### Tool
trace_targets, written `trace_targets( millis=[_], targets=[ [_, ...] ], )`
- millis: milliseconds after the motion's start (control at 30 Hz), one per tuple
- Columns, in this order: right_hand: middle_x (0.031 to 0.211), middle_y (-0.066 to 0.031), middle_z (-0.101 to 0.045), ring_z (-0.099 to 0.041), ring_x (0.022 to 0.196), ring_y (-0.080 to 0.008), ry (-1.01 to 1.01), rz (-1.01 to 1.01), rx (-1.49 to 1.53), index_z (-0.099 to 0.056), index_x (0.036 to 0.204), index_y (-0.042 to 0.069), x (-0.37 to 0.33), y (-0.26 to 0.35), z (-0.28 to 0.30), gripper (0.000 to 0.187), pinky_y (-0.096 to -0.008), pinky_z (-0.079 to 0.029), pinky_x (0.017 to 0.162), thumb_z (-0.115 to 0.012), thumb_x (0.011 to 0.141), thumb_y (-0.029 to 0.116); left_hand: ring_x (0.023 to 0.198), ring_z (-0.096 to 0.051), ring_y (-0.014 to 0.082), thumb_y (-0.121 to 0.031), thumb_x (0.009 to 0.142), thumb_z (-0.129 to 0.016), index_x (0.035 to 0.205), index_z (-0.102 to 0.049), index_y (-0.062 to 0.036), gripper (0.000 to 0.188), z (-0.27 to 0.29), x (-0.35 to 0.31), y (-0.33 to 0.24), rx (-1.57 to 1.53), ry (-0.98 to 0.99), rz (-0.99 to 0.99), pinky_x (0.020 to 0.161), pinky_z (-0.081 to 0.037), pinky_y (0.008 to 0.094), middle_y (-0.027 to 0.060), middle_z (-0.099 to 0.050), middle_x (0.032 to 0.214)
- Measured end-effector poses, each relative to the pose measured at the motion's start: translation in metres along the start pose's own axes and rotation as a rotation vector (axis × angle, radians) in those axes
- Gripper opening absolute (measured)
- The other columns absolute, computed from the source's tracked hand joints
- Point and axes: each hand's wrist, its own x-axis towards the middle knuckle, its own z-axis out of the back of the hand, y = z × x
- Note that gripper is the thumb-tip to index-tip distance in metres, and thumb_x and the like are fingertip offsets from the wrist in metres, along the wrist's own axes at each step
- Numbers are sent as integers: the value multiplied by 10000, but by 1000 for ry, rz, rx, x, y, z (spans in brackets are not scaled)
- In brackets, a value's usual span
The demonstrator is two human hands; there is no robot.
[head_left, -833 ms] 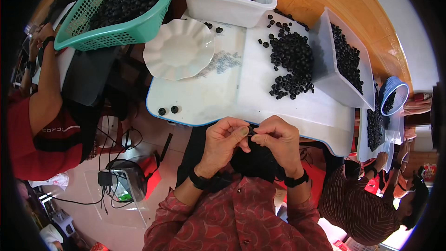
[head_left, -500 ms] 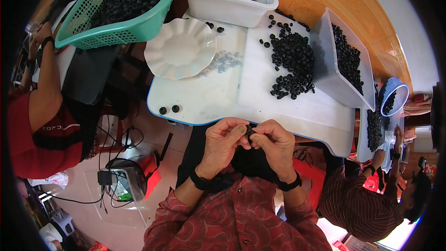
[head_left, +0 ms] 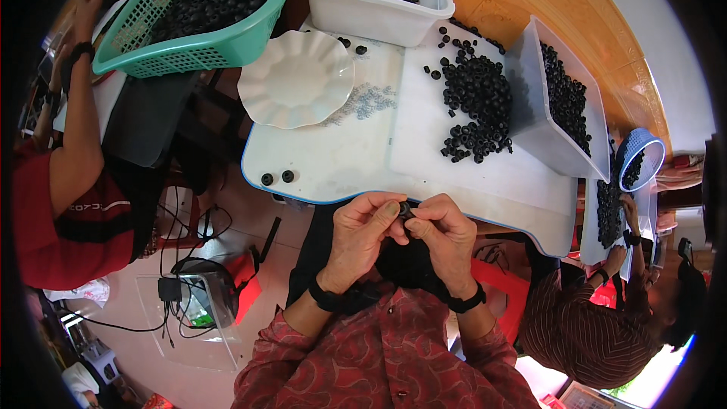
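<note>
My left hand (head_left: 357,236) and my right hand (head_left: 448,241) meet just off the table's near edge. Thumbs and fingertips of both pinch one small black round part (head_left: 406,210) between them. Fingers cover much of it, so its details cannot be made out. Two similar black round parts (head_left: 288,176) lie on the white table (head_left: 326,159) near its left front corner. A loose heap of small black parts (head_left: 477,95) spreads over the table's right half. Tiny pale pieces (head_left: 371,100) are scattered beside a white scalloped plate (head_left: 295,79).
Behind stand a green basket (head_left: 219,57) full of black parts and a white tub (head_left: 371,19). A translucent bin (head_left: 541,98) tilts at the right of the heap. One person sits at the left, another (head_left: 594,326) at the right. Cables (head_left: 182,288) hang at the lower left.
Both hands keep their pinch on the black part, with only slight finger shifts. The left person's hand has risen; the right person's arms have moved a little.
</note>
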Motion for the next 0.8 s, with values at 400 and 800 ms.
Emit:
trace_targets(
  millis=[400,800],
  targets=[
    [873,-29,-591,-579,756,-85,78,-67,65,-651,923,3,5,0,5,123,-219,-487,668,-728,832,-25,648,-624,97,-65,970,-583,1082,-627,30,154,6,3,-8,141,57,17,601,-571,252,55,-648,804],
    [913,11,-524,-545,829,-68,283,-136,115,-594,1287,47,18,-4,16,447,-206,-469,737,-705,857,0,635,-605,88,-52,963,-589,1122,-603,22,176,15,8,-8,218,124,25,568,-548,232,37,-619,804]
  ],
)
